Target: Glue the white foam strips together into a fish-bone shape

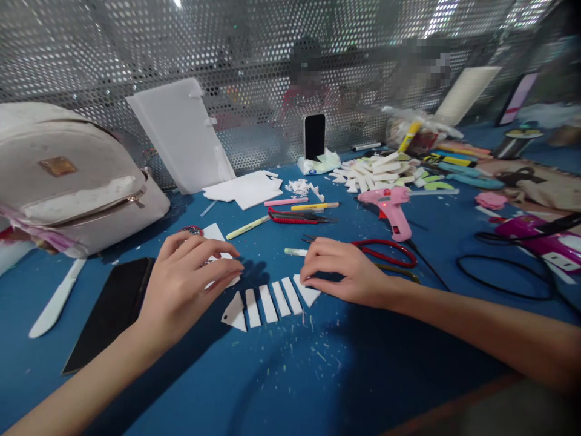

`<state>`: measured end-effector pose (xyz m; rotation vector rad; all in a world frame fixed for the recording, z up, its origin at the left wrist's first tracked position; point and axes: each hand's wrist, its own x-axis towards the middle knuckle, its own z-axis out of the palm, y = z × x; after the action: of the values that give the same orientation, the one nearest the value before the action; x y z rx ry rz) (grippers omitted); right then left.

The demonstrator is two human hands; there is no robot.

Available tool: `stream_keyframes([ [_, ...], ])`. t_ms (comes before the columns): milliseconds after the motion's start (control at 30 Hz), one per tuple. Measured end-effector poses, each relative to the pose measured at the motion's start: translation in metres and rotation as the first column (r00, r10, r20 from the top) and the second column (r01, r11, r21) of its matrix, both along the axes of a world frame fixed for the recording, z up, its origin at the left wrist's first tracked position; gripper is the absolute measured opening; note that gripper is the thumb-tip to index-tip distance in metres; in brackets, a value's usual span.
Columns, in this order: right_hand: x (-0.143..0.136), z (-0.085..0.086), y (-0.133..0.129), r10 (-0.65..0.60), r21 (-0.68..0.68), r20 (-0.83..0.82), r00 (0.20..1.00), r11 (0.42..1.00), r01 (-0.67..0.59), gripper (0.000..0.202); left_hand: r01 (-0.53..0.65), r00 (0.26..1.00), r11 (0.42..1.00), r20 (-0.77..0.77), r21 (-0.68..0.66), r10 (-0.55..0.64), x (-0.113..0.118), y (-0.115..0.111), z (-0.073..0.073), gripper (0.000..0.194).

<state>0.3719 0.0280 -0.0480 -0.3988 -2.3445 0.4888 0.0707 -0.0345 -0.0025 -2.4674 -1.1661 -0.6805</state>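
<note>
Cut white foam pieces lie in a row on the blue table: a pointed head piece with a dark dot at the left, several narrow strips in the middle, and a triangular tail piece at the right. My right hand has its fingertips at the tail piece, thumb and fingers curled close together; whether they pinch it is hard to tell. My left hand hovers above and left of the head piece, fingers bent and apart, partly covering a white foam scrap.
A black phone and white knife lie left, beside a backpack. Pens, red scissors, a pink glue gun and foam offcuts lie beyond my hands. Black cable coils right.
</note>
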Motion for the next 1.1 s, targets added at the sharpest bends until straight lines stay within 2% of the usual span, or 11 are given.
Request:
stream_keyframes([
  [300, 0.000, 0.000, 0.001, -0.012, -0.027, 0.019, 1.000, 1.000, 0.013, 0.007, 0.023, 0.999, 0.999, -0.031, -0.039, -0.024, -0.003, -0.006, -0.007, 0.008],
  [500, -0.001, 0.000, 0.001, -0.012, -0.029, 0.016, 1.000, 0.999, 0.013, 0.008, 0.040, 0.988, 0.994, 0.150, -0.105, -0.024, -0.001, -0.011, -0.007, 0.009],
  [600, -0.001, -0.001, 0.000, -0.018, -0.032, 0.027, 0.999, 0.999, 0.019, 0.008, 0.016, 0.984, 0.998, 0.179, -0.067, -0.004, 0.001, -0.010, -0.006, 0.020],
  [700, 0.000, -0.001, -0.001, -0.025, -0.037, 0.029, 0.999, 0.999, 0.026, 0.008, 0.012, 0.991, 0.999, 0.136, -0.042, -0.006, 0.001, -0.004, -0.004, 0.035],
  [900, 0.000, -0.001, 0.000, -0.017, -0.023, 0.024, 1.000, 1.000, 0.018, 0.009, 0.047, 0.995, 0.994, 0.091, -0.094, -0.038, -0.001, 0.007, 0.001, 0.017],
  [1100, 0.001, -0.001, 0.000, -0.013, -0.023, 0.025, 1.000, 1.000, 0.014, 0.008, 0.077, 0.995, 0.991, 0.077, -0.106, -0.069, -0.003, 0.006, 0.009, 0.011],
])
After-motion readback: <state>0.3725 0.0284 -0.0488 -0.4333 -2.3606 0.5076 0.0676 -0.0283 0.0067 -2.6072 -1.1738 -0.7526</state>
